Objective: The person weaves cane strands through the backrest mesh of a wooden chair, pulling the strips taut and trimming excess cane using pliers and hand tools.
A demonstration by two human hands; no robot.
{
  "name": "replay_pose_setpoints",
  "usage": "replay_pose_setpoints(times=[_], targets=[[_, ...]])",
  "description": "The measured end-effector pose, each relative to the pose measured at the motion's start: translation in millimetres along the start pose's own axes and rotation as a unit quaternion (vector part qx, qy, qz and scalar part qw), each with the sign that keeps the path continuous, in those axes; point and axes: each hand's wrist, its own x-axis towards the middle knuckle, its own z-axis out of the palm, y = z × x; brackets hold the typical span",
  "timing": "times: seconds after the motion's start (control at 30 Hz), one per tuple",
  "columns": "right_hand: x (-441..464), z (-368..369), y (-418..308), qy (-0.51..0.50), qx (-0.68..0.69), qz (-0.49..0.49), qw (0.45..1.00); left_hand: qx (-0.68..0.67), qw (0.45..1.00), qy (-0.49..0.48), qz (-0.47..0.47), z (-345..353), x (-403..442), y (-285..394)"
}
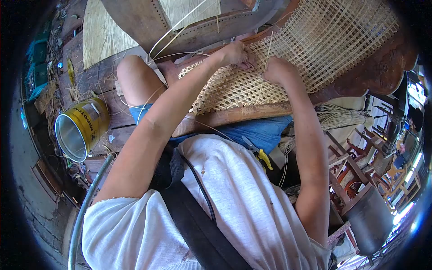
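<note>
Left hand being held half-curled over the cane panel, any grip being impossible to tell | right hand being held bunched at the weave, contents being hidden | panel being supported across the lap within a wooden frame

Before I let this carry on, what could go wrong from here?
Loose strands looping near the bare knee could snag. With the left hand and right hand both at the woven cane, a hard pull might split a thin strip. The yellow-handled tool at the lap might slip off if the person shifts.
</note>
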Motion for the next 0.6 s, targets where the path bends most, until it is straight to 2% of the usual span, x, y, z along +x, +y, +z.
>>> replay_pose_setpoints(times=[0.1,0.2,0.3,0.37,0.4,0.47,0.53,0.6], targets=[[2.3,6.6,-8.0,0.011,0.000,0.010,1.000,-0.041,0.999,0.016,-0.003,2.2,-2.7,2.1],[-4.2,18.1,-10.9,0.041,0.017,0.016,0.999,-0.010,0.999,0.041,-0.035,1.0,2.3,-2.6],[-12.2,23.3,-8.5,0.074,0.040,0.019,0.996,0.031,0.999,0.032,-0.003,4.1,0.6,4.9],[-14.8,23.4,-4.4,0.087,0.046,0.015,0.995,0.163,0.986,-0.003,-0.039,7.2,-0.1,17.3],[-13.0,20.9,-1.2,0.076,0.049,0.017,0.996,0.165,0.986,-0.003,-0.038,10.1,2.4,17.7],[-5.5,16.9,-0.2,0.066,0.055,0.018,0.996,0.388,0.919,0.044,0.062,16.6,6.8,12.7],[7.9,10.6,1.4,-0.023,0.092,0.062,0.994,0.390,0.916,0.027,0.089,11.3,10.2,1.4],[9.3,12.4,-1.7,0.007,0.066,0.064,0.996,0.391,0.913,0.001,0.117,11.2,7.1,-1.5]])
